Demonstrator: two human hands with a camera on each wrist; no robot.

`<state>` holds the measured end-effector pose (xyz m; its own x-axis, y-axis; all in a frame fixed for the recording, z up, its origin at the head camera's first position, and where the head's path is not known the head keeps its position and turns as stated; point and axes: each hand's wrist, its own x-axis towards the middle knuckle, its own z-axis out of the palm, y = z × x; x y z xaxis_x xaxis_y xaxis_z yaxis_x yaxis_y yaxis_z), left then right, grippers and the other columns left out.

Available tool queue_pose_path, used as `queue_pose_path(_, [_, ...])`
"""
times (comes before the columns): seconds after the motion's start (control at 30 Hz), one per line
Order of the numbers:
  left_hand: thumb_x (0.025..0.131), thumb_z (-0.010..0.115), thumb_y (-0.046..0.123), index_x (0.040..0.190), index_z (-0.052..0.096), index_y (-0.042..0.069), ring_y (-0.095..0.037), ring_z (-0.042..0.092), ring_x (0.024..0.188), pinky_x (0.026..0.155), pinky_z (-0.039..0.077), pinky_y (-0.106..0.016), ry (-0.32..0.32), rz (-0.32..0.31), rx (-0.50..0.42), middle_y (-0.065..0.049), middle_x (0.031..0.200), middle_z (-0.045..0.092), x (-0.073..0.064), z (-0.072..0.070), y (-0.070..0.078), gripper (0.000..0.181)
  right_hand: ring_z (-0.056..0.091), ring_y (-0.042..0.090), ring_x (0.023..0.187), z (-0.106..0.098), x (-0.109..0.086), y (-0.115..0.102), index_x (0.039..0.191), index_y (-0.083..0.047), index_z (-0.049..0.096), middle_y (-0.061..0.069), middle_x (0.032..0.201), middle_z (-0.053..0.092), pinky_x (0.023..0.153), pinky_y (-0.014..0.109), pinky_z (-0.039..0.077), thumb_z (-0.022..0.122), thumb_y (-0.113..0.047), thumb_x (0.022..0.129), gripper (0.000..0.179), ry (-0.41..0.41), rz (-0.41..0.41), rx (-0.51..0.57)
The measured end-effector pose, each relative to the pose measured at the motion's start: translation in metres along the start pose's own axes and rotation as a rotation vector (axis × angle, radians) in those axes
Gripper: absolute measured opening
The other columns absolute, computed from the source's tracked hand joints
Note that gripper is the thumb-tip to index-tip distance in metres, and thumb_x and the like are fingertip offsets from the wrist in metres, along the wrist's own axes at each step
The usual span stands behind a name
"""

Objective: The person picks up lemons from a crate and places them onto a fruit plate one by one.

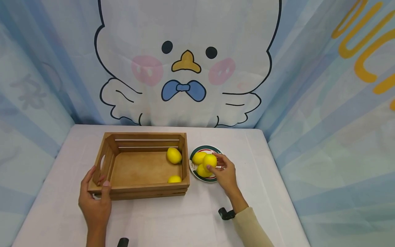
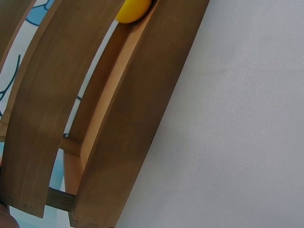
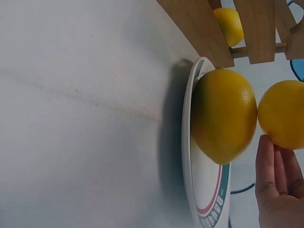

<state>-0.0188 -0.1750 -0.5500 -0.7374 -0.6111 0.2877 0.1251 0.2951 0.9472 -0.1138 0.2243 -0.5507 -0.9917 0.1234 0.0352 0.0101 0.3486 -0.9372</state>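
A slatted wooden crate [image 1: 139, 190] lies on the table, its left front corner gripped by my left hand [image 1: 95, 206], thumb over the front rim and fingers at the left end. Inside, at its right end, are two lemons [image 1: 174, 155]. Beside the crate stands a round plate [image 1: 207, 147] with a green rim. My right hand [image 1: 226, 175] pinches a lemon [image 1: 210, 160] between thumb and fingers, over two other lemons [image 1: 199, 157] on the plate. From the right wrist view, the held lemon [image 3: 285, 114] appears against or very near a plate lemon [image 3: 223, 116].
White cloth covers the table [image 1: 160, 223]. Printed curtains [image 1: 185, 113] hang behind it and on both sides. A black device [image 1: 226, 214] is strapped to the right wrist, and another black piece [image 1: 123, 242] shows at the bottom edge.
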Motion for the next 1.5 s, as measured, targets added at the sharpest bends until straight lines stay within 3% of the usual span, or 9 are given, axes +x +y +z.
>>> queue_pose_path(0.67, [0.095,0.066,-0.003,0.154,0.056,0.019,-0.004,0.064,0.116,0.105,0.042,-0.011,-0.003,-0.010,0.015,-0.011,0.151,0.061,0.000,0.000,0.000,0.064,0.059,0.024,0.106,0.000,0.001,0.010,0.135,-0.021,0.070,0.008,0.124,0.068,0.084,0.017,0.053,0.083,-0.019,0.093,0.045,0.045,0.021,0.026])
queue_pose_path(0.97, [0.095,0.067,-0.003,0.153,0.057,0.017,-0.002,0.066,0.115,0.107,0.043,-0.012,0.006,0.002,0.013,-0.011,0.151,0.061,0.000,0.001,0.001,0.063,0.059,0.024,0.100,0.002,0.001,0.019,0.136,-0.016,0.069,0.012,0.117,0.064,0.082,0.015,0.054,0.080,-0.022,0.096,0.042,0.100,0.068,0.087])
queue_pose_path(1.2, [0.094,0.065,-0.006,0.152,0.058,0.012,-0.004,0.068,0.114,0.102,0.048,-0.012,0.010,0.007,-0.018,-0.007,0.149,0.062,-0.001,0.007,0.003,0.061,0.065,0.016,0.085,-0.005,0.003,0.036,0.138,-0.010,0.065,0.009,0.108,0.063,0.077,0.020,0.061,0.071,-0.023,0.103,0.038,0.151,0.160,0.190])
queue_pose_path(1.5, [0.094,0.057,-0.015,0.151,0.057,0.006,-0.010,0.068,0.114,0.094,0.052,-0.010,0.043,-0.020,-0.050,-0.005,0.150,0.058,-0.001,0.012,0.006,0.061,0.057,0.020,0.092,-0.013,0.012,0.036,0.137,-0.014,0.067,0.009,0.112,0.061,0.079,0.016,0.059,0.078,-0.022,0.098,0.042,0.110,0.089,0.162])
